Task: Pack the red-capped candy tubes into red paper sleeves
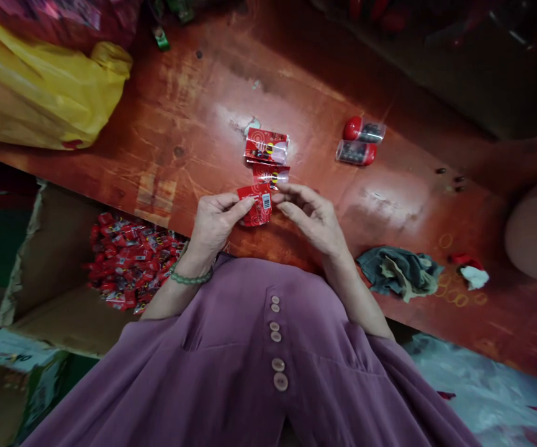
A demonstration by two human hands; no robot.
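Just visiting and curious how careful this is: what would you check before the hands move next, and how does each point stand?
1. Grip: left hand and right hand pinch the red packet: ok.
2. Its barcode faces up: ok.
3. Its seal whole: cannot tell.
4. Two other red packets lie on the table just beyond the hands: ok.
5. Two red-capped capsules lie clear of the hands: ok.

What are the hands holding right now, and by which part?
A small red packet with a barcode label, held by both hands. The left hand pinches its left edge; the right hand grips its upper right corner with the fingertips.
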